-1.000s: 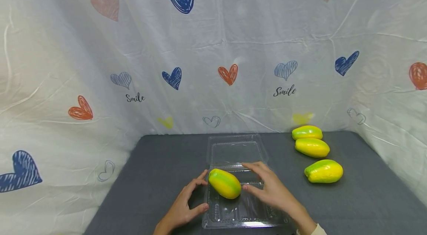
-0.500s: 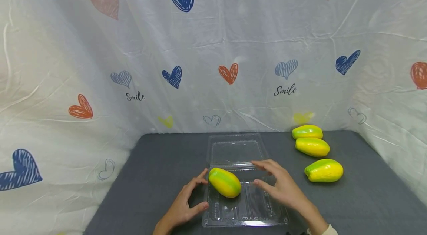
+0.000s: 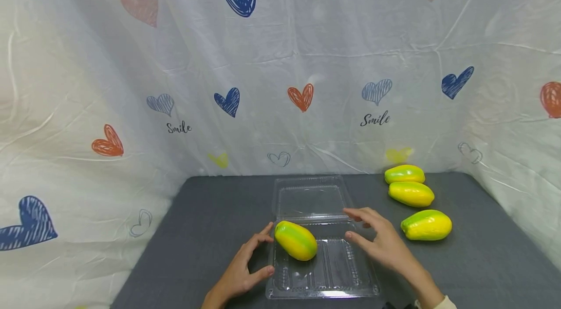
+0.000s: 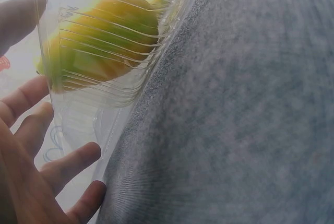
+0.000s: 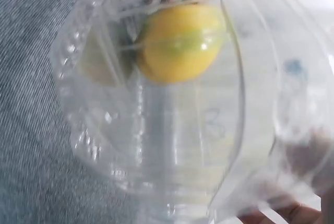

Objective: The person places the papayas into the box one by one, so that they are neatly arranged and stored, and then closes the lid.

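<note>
A yellow-green papaya [image 3: 296, 241] lies slantwise in the left part of a clear plastic clamshell container [image 3: 333, 270], whose lid [image 3: 311, 198] is folded back flat behind it. My left hand [image 3: 238, 270] is at the container's left edge, fingers and thumb spread; in the left wrist view the fingertips seem to touch the clear wall, with the papaya [image 4: 112, 41] showing through it. Over the container's right side, my right hand [image 3: 385, 245] holds nothing, its thumb and fingers apart. The right wrist view is blurred, with the papaya [image 5: 182, 46] seen through the plastic.
Three more papayas lie on the right of the grey-covered table [image 3: 219, 211]: a near one [image 3: 426, 225], a middle one [image 3: 411, 194] and a far one [image 3: 404, 174]. A white curtain [image 3: 263, 46] printed with hearts stands behind and at both sides.
My right hand has drawn away from the papaya to the right, toward the container's right edge. The papaya, the container and my left hand have stayed in place.
</note>
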Tool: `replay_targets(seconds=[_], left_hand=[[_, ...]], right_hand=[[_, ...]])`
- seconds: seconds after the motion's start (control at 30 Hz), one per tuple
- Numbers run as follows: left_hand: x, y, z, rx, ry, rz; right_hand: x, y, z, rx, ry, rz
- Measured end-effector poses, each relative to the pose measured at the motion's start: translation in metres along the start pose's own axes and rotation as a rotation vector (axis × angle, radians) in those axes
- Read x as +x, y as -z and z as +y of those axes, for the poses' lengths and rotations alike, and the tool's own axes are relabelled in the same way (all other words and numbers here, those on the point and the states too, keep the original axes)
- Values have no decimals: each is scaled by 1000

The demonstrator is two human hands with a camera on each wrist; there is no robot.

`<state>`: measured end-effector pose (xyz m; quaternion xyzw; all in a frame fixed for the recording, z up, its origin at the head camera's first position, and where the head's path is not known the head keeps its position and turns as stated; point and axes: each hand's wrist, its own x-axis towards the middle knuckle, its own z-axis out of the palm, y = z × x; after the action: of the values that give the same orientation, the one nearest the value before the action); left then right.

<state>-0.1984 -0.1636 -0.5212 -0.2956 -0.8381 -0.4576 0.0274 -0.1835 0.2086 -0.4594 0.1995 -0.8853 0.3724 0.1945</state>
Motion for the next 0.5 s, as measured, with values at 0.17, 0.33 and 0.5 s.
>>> replay_targets(seconds=[0.17,0.33,0.5], left_hand=[[0,0,2,-6,7,-4],[0,0,2,-22,22,3],[0,-1,0,-3,2,8]], right_hand=[[-2,5,3,-2,29,18],[-3,10,7,-23,15,31],[-4,16,11,-32,1,43]])
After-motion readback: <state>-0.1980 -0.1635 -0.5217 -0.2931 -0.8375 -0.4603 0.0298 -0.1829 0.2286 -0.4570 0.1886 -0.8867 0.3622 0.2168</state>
